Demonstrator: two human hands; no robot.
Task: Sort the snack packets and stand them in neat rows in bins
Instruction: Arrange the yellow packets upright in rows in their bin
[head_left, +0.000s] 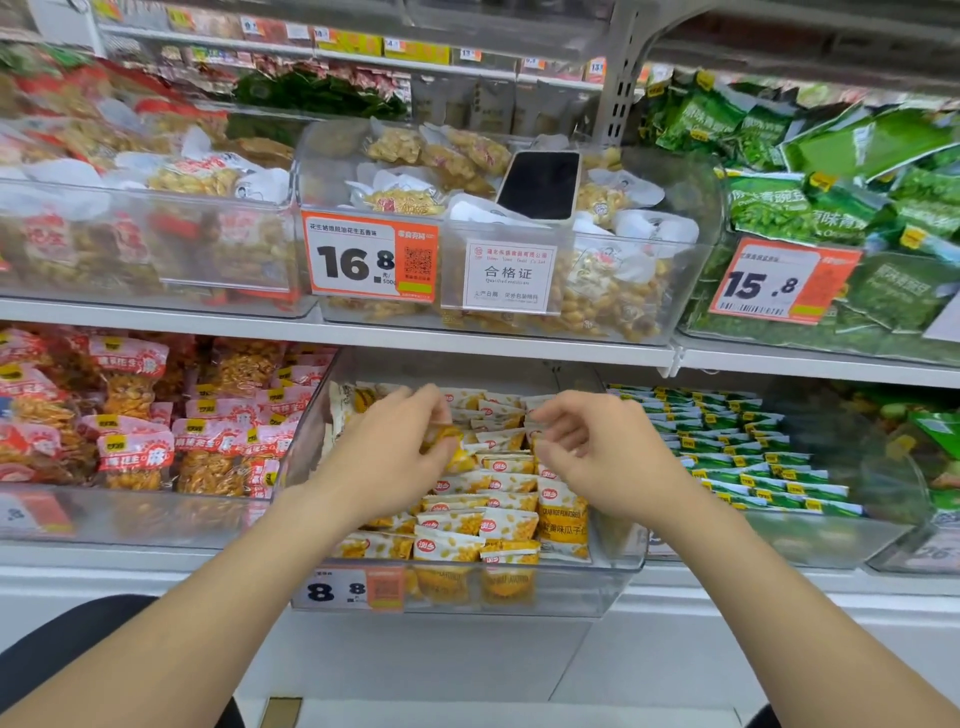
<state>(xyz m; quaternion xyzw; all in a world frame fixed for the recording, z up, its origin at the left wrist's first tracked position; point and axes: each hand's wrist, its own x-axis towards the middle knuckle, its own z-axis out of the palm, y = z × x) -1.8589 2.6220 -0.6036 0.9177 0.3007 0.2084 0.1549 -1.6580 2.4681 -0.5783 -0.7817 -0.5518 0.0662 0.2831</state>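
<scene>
A clear plastic bin (618, 569) on the lower shelf holds several small yellow-and-white snack packets (506, 522) standing in rows. My left hand (400, 441) reaches into the bin's middle and pinches one yellow packet (449, 441) between thumb and fingers. My right hand (597, 447) hovers just to the right over the rows, its fingers curled down onto the top edges of the packets (540, 441); whether it holds one I cannot tell.
Left of the bin is a bin of red peanut packets (140, 452); to the right is a bin of green packets (748, 457) in rows. On the upper shelf a black phone (540, 184) lies on peanut bags above orange price tags (370, 260).
</scene>
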